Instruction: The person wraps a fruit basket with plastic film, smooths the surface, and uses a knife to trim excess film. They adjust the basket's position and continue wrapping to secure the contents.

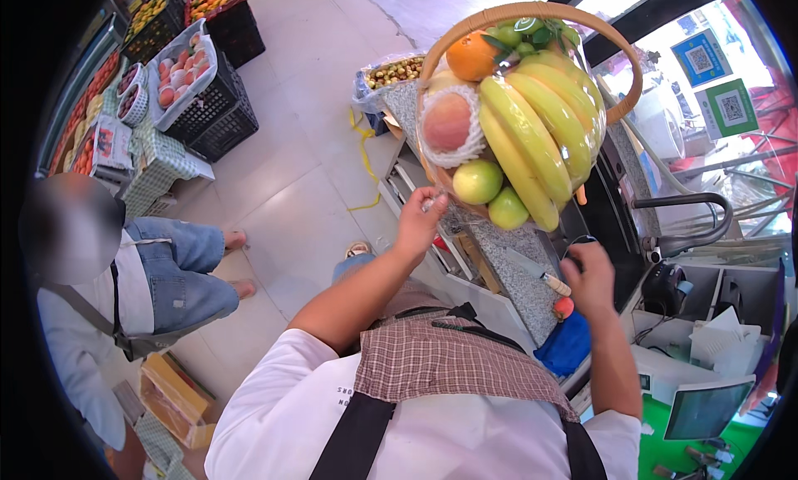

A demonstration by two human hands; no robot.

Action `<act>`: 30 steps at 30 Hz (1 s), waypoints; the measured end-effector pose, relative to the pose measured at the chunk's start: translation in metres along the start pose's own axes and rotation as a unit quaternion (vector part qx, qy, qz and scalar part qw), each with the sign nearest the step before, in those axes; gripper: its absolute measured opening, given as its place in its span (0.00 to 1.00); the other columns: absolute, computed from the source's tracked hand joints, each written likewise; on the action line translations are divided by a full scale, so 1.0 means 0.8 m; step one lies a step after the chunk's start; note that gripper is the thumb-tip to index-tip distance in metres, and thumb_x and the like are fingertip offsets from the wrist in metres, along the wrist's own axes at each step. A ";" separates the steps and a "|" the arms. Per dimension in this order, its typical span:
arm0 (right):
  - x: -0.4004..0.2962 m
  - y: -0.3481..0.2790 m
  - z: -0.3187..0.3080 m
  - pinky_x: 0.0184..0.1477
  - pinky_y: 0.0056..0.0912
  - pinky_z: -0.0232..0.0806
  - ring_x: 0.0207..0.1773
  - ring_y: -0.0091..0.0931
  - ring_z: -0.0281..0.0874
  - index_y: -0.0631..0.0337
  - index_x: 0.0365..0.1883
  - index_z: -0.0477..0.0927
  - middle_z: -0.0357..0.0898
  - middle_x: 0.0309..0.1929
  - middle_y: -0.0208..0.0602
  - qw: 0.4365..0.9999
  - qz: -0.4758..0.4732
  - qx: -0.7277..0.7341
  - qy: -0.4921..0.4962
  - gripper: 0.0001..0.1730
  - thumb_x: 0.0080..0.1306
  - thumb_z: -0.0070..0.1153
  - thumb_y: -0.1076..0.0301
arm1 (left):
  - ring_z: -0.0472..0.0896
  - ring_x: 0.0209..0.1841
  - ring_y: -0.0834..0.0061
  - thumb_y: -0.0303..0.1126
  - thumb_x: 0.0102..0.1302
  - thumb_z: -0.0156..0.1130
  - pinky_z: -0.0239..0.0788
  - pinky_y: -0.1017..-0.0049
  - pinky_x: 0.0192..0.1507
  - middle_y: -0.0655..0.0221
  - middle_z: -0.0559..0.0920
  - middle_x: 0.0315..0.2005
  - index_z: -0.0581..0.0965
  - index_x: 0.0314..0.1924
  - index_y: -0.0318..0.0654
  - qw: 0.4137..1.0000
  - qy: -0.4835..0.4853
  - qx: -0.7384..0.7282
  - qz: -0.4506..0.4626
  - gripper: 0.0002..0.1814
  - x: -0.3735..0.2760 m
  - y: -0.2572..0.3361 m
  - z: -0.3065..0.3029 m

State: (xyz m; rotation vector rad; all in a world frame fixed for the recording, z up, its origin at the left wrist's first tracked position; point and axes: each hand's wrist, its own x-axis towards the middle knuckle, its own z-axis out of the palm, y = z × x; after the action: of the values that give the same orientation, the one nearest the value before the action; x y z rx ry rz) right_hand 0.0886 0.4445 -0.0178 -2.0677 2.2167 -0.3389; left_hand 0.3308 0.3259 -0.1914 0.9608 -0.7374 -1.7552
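Observation:
A fruit basket with a tall woven handle [530,9] stands on the speckled counter [520,290], wrapped in clear plastic film. Inside show a bunch of bananas [530,137], a peach [446,123] in a white foam net, an orange [472,56], green grapes [508,36] and two green round fruits [477,182]. My left hand [419,224] pinches the film at the basket's lower left edge. My right hand [591,280], slightly blurred, is beside a knife [555,284] with a pale handle. Its fingers are curled, and whether they hold anything is unclear.
A small red fruit [563,307] and a blue cloth or bag [564,344] lie near the knife. A curved metal bar [692,199] and a monitor [711,408] are at right. At left are a person [181,274] and a black crate of peaches [206,115].

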 end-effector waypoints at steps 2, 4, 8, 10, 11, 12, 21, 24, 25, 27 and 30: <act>-0.038 0.044 0.052 0.52 0.41 0.65 0.51 0.40 0.71 0.62 0.47 0.75 0.73 0.48 0.42 0.996 -0.026 -0.061 -0.051 0.26 0.48 0.68 0.67 | 0.70 0.30 0.86 0.40 0.67 0.60 0.63 0.82 0.36 0.77 0.76 0.26 0.76 0.39 0.36 0.999 0.037 0.010 0.014 0.13 -0.002 -0.005 -0.001; -0.063 0.080 0.088 0.53 0.41 0.64 0.51 0.40 0.71 0.61 0.49 0.76 0.72 0.50 0.40 0.991 -0.029 -0.094 -0.086 0.30 0.46 0.69 0.65 | 0.70 0.29 0.86 0.40 0.67 0.60 0.62 0.83 0.34 0.78 0.75 0.25 0.76 0.38 0.37 0.996 0.064 0.023 0.053 0.13 -0.004 -0.013 0.000; -0.079 0.112 0.113 0.49 0.41 0.65 0.47 0.39 0.72 0.60 0.48 0.76 0.74 0.42 0.40 0.981 -0.011 -0.130 -0.145 0.26 0.48 0.66 0.69 | 0.70 0.30 0.85 0.38 0.67 0.59 0.63 0.82 0.35 0.77 0.76 0.25 0.77 0.36 0.36 0.986 0.117 0.092 0.077 0.11 -0.014 -0.005 0.009; -0.080 0.121 0.112 0.47 0.41 0.65 0.46 0.39 0.73 0.61 0.46 0.76 0.74 0.41 0.41 0.983 -0.031 -0.111 -0.146 0.23 0.50 0.65 0.69 | 0.72 0.32 0.84 0.35 0.68 0.58 0.64 0.81 0.38 0.76 0.77 0.27 0.76 0.36 0.34 0.983 0.137 0.089 0.081 0.10 -0.017 -0.005 0.021; -0.082 0.125 0.112 0.47 0.41 0.65 0.45 0.40 0.73 0.61 0.45 0.76 0.74 0.40 0.41 0.983 -0.041 -0.101 -0.147 0.21 0.51 0.64 0.69 | 0.72 0.32 0.83 0.35 0.69 0.57 0.64 0.80 0.39 0.76 0.77 0.27 0.77 0.37 0.34 0.984 0.139 0.066 0.088 0.10 -0.019 -0.011 0.026; -0.082 0.125 0.106 0.46 0.41 0.66 0.45 0.40 0.73 0.61 0.45 0.76 0.74 0.40 0.42 0.986 -0.046 -0.046 -0.153 0.20 0.52 0.63 0.69 | 0.72 0.32 0.83 0.34 0.69 0.57 0.65 0.80 0.39 0.75 0.78 0.28 0.77 0.37 0.34 0.984 0.143 0.042 0.098 0.10 -0.017 -0.015 0.029; -0.026 -0.054 0.053 0.41 0.42 0.70 0.41 0.46 0.78 0.63 0.47 0.75 0.79 0.40 0.50 0.976 -0.104 0.134 -0.136 0.18 0.63 0.55 0.62 | 0.74 0.30 0.83 0.32 0.68 0.57 0.67 0.80 0.37 0.74 0.77 0.26 0.77 0.38 0.34 0.992 0.092 -0.071 0.047 0.08 -0.010 -0.033 0.024; 0.007 -0.093 0.080 0.38 0.45 0.69 0.37 0.48 0.78 0.63 0.45 0.76 0.79 0.35 0.52 0.981 -0.084 0.132 -0.111 0.17 0.64 0.54 0.61 | 0.74 0.30 0.83 0.32 0.69 0.56 0.67 0.81 0.37 0.74 0.77 0.26 0.76 0.37 0.34 0.993 0.073 -0.067 0.067 0.08 -0.007 -0.043 0.015; 0.015 -0.101 0.083 0.36 0.45 0.69 0.35 0.48 0.77 0.63 0.44 0.77 0.79 0.33 0.52 0.982 -0.076 0.134 -0.108 0.16 0.65 0.54 0.60 | 0.74 0.30 0.83 0.32 0.69 0.56 0.67 0.81 0.37 0.74 0.77 0.26 0.76 0.37 0.34 0.993 0.065 -0.056 0.082 0.08 -0.008 -0.042 0.014; 0.021 -0.107 0.086 0.34 0.47 0.68 0.33 0.49 0.77 0.63 0.42 0.77 0.78 0.29 0.52 0.985 -0.064 0.129 -0.100 0.15 0.65 0.53 0.60 | 0.74 0.28 0.84 0.31 0.69 0.55 0.67 0.81 0.36 0.74 0.78 0.25 0.76 0.36 0.33 0.993 0.054 -0.065 0.084 0.08 -0.007 -0.039 0.009; 0.027 -0.106 0.097 0.32 0.49 0.68 0.30 0.50 0.76 0.62 0.39 0.78 0.77 0.25 0.53 0.987 -0.050 0.121 -0.089 0.14 0.65 0.52 0.60 | 0.74 0.29 0.84 0.31 0.69 0.55 0.67 0.81 0.36 0.73 0.79 0.25 0.77 0.36 0.32 0.994 0.046 -0.063 0.072 0.09 -0.006 -0.040 0.003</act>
State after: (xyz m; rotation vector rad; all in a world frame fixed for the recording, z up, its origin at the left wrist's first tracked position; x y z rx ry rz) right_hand 0.1860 0.4107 -0.0725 -1.9978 1.8734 -0.3918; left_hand 0.3150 0.3419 -0.2147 0.8744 -0.6147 -1.6012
